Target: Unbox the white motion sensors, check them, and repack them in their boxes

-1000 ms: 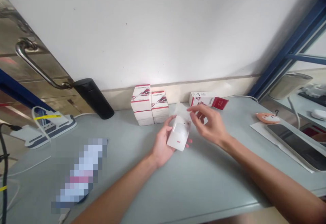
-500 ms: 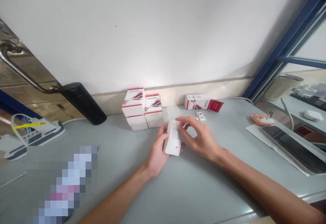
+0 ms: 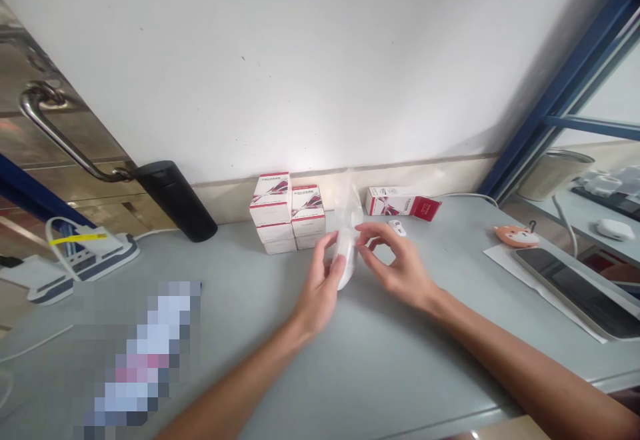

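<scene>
A white motion detector in a clear plastic bag is held above the table, turned on its edge. My left hand is wrapped around it, thumb on the near side. The bag's loose end stands up beyond the fingers. With thumb and forefinger pinched, my right hand holds the bag at the detector's right edge; the exact grip is small and partly hidden. Behind the hands, a small white part lies on the table near an opened red and white carton.
Stacked red and white boxes stand against the wall, left of the bag. Farther left are a black bottle and a power strip. A phone lies on paper at right, near an orange animal-shaped case.
The detector has turned from showing its front face to standing edge-on, and the bag's loose end now rises higher. My left thumb has shifted across it. The view has swung slightly left.
</scene>
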Tool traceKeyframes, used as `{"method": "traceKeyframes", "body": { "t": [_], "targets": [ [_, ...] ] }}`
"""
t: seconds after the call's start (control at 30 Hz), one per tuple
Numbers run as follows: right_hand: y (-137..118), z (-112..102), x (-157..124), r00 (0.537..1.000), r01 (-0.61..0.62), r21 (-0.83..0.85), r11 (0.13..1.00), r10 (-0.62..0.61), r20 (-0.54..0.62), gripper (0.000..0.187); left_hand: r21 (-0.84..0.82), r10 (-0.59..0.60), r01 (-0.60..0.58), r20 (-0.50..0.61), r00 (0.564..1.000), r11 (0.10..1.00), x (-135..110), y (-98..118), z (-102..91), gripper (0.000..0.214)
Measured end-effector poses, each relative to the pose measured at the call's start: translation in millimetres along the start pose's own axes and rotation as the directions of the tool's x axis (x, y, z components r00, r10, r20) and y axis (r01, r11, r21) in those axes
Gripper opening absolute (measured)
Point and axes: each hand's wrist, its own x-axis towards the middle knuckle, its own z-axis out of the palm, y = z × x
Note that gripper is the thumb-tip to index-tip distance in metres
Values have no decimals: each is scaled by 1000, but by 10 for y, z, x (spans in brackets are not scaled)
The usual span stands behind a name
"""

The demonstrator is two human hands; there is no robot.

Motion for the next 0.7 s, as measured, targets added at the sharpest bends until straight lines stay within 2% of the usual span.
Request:
{"method": "traceKeyframes", "body": {
  "t": [0.13, 0.23, 0.33, 0.4, 0.5, 0.57, 0.7],
  "targets": [
    [-4, 19, -6, 996, -85, 162, 983, 87, -6, 32, 12, 26, -26, 12, 1000, 1000, 11, -20, -27, 40],
    [31, 42, 10, 974, -188, 340, 921, 219, -57, 44, 38, 127, -130, 77, 989, 991, 8, -47, -38, 31],
    [43, 32, 31, 962, -247, 400, 883, 274, -11, 54, 121, 229, -242, 114, 967, 963, -2, -95, -32, 20],
    [26, 8, 35, 966, -251, 418, 873, 257, 43, 54, 156, 236, -250, 104, 966, 956, -12, -116, -16, 22],
    [-17, -25, 27, 967, -252, 401, 881, 220, 126, 47, 103, 184, -190, 57, 981, 976, -31, -87, 17, 46],
    [-41, -33, 18, 962, -258, 347, 902, 209, 173, 44, 37, 147, -149, 64, 987, 988, -39, -29, 25, 58],
    [-55, -17, -6, 949, -259, 216, 941, 207, 236, 44, 36, 101, -107, 154, 983, 994, -22, 83, -40, 44]
  ]
}}
